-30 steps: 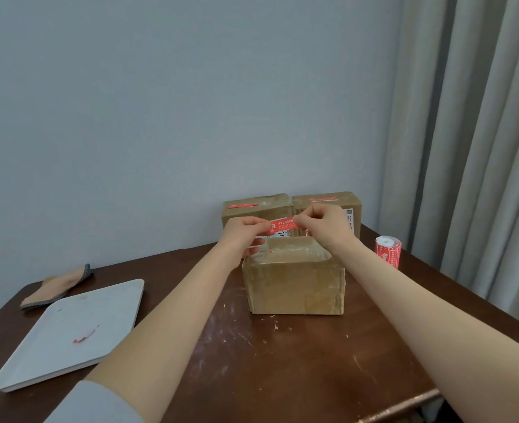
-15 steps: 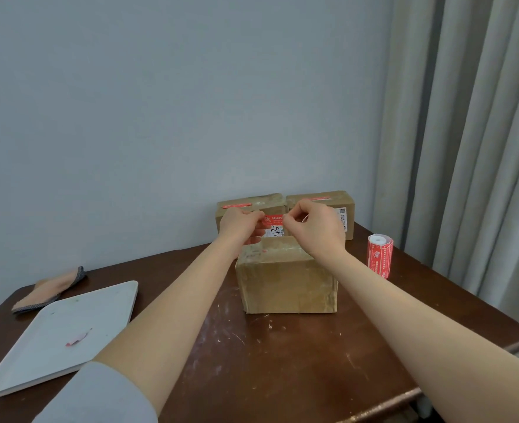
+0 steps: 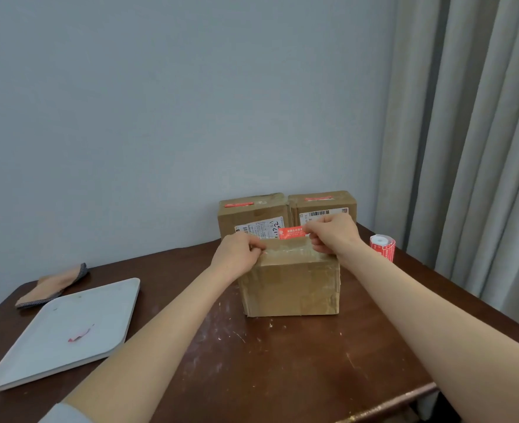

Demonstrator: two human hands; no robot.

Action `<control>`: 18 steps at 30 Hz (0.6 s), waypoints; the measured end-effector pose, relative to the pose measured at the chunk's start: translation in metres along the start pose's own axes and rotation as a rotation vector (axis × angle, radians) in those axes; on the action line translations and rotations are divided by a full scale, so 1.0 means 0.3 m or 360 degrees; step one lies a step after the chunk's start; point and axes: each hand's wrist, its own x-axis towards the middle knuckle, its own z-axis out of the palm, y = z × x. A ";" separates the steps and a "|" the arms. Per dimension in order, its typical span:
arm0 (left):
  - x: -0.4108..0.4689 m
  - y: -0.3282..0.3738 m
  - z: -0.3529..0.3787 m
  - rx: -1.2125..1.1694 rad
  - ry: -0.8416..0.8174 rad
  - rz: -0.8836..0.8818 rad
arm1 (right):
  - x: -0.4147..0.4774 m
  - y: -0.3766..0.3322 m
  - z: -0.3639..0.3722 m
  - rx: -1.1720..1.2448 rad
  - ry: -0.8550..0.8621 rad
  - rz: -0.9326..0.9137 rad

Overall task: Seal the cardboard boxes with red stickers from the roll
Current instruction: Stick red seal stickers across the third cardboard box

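Rear boxes (image 3: pixel 253 213) stand close behind the near box (image 3: pixel 291 288); bare tabletop (image 3: pixel 282 361) lies in front.

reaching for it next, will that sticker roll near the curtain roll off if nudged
Probably not: the sticker roll stands on its flat end, core hole up. Hollow paper, so likely light and easy to tip; then it could roll.
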 end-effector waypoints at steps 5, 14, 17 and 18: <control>-0.024 0.055 -0.058 -0.0490 0.0299 -0.0038 | 0.009 -0.004 0.011 -0.0101 0.0018 -0.0018; 0.010 0.096 -0.035 -0.0717 0.0053 -0.0253 | 0.009 -0.009 0.017 -0.0043 -0.0028 -0.0010; 0.024 0.092 -0.032 -0.0770 0.0066 -0.0306 | 0.008 -0.011 0.018 -0.0033 -0.0037 -0.0010; 0.028 0.087 -0.032 -0.0782 0.0059 -0.0324 | 0.009 -0.012 0.017 -0.0036 -0.0039 -0.0008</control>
